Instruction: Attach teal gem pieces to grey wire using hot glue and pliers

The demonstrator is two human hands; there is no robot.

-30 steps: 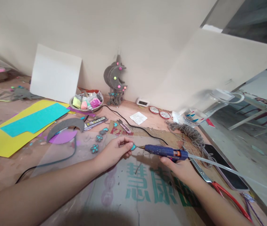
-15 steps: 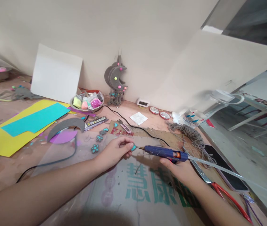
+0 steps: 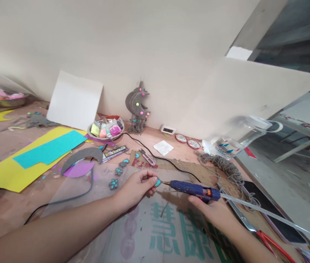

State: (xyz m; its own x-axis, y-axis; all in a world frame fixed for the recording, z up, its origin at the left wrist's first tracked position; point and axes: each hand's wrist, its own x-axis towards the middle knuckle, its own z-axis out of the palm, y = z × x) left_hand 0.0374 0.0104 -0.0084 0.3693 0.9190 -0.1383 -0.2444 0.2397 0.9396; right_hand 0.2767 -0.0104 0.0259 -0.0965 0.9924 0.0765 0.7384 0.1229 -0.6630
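Note:
Between the thumb and fingers of my left hand [image 3: 141, 184] is a small turquoise piece [image 3: 158, 182], its full shape partly covered by my fingertips. My right hand [image 3: 208, 208] is wrapped round a blue hot glue gun [image 3: 190, 188], whose metal nozzle points left and meets the turquoise piece or stops just short of it. A long clear glue stick [image 3: 256, 204] sticks out of the gun's back end. Left of my left hand lie small grey flower shapes with turquoise petals [image 3: 113, 183] and a turquoise heart [image 3: 126, 161].
Red-handled scissors [image 3: 253, 228], a phone [image 3: 283, 219] and grey yarn [image 3: 223, 170] lie at right. Behind are a utility knife [image 3: 147, 157], a black cord [image 3: 168, 159] and a bowl of clay packets [image 3: 107, 138]. A grey moon ornament [image 3: 138, 104] hangs against the wall.
The whole view has shifted, so everything sits slightly lower and further right. Both hands keep their holds, with the nozzle still at the turquoise piece.

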